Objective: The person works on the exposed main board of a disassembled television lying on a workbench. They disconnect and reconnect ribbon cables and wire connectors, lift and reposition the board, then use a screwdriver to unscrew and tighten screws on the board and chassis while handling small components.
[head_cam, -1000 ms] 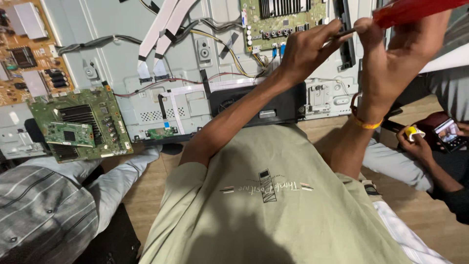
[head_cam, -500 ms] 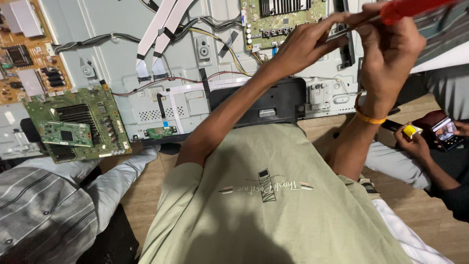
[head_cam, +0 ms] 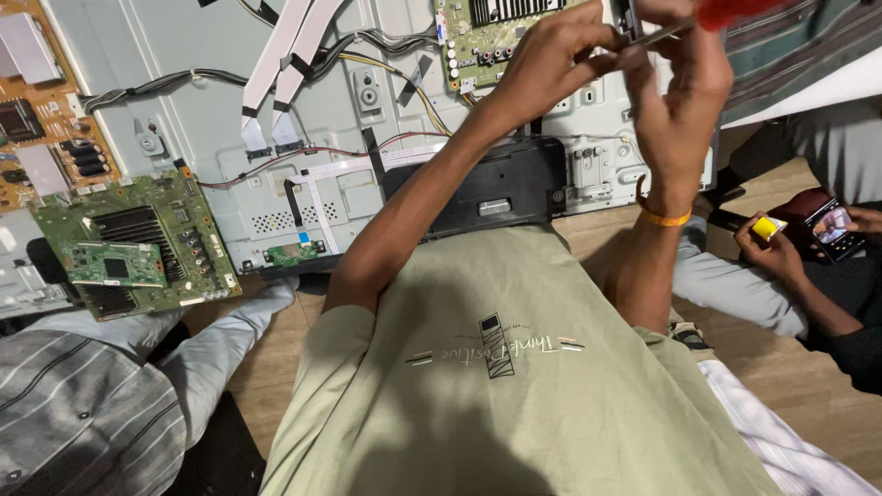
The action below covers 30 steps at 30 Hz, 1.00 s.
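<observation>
— Gripping check first: what has each hand got?

— From my remote seat I see the right hand [head_cam: 684, 101] wrapped tight around a red-handled screwdriver [head_cam: 726, 13], handle at the top edge, fingers pressed together on it. The left hand [head_cam: 556, 60] pinches the thin metal shaft [head_cam: 654, 36] just beside the right hand, thumb and fingertips closed on it.

— Which way does the tool lie?

— Its long axis slopes from the handle down-left toward the left hand; the tip is hidden by those fingers (I cannot tell what it meets). The left hand is nearer the tip.

— And around the screwdriver?

— Just below-left of it sits a green circuit board [head_cam: 487, 41] on the grey television back panel [head_cam: 220, 129]; further below, a black plastic block [head_cam: 496, 188]. Well off to the left lies a loose green board [head_cam: 133, 248]. Lower right, another person's hand [head_cam: 781, 253] holds something yellow.
</observation>
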Motion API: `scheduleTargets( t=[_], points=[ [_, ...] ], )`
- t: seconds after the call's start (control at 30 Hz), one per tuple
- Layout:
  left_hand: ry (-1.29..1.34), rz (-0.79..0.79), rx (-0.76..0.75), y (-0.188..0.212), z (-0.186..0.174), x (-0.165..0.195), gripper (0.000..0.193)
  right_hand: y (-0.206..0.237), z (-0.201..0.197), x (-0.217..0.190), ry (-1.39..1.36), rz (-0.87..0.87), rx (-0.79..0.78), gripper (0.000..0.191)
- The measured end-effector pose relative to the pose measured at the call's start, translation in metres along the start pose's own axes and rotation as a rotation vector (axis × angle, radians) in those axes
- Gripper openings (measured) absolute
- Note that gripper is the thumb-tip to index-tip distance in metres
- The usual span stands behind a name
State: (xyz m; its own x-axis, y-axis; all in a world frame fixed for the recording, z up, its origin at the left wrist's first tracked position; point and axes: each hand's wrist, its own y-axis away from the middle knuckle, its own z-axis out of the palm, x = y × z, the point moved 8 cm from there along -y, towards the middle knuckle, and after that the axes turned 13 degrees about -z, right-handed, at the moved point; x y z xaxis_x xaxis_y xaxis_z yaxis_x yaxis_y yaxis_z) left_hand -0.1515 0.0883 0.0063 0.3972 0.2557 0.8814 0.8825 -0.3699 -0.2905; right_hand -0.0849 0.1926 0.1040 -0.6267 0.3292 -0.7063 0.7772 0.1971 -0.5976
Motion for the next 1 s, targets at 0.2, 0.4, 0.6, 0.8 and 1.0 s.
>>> scheduleTargets(
  t=[0.2, 0.4, 0.6, 0.8, 1.0],
  points=[
    [0.442, -0.074, 0.173, 0.006, 0.005, -0.041, 0.031, 0.016, -0.007, 0.011, 0.005, 0.075, 0.169, 0.017],
    [0.93, -0.866, 0.145, 0.07, 0.039, -0.148, 0.04, 0.042, -0.053, -0.001, -0.131, 0.082, 0.421, 0.02],
    [-0.071, -0.283, 0.195, 0.055, 0.039, -0.105, 0.02, 0.058, -0.079, -0.001, -0.074, 0.005, 0.398, 0.023],
    [-0.303, -0.288, -0.035, 0.054, 0.049, -0.087, 0.015, 0.082, -0.098, 0.017, -0.035, 0.055, 0.445, 0.016],
    [-0.487, -0.13, -0.085, 0.051, 0.06, -0.082, 0.018, 0.078, -0.097, 0.046, 0.04, 0.075, 0.5, 0.02]
  ],
)
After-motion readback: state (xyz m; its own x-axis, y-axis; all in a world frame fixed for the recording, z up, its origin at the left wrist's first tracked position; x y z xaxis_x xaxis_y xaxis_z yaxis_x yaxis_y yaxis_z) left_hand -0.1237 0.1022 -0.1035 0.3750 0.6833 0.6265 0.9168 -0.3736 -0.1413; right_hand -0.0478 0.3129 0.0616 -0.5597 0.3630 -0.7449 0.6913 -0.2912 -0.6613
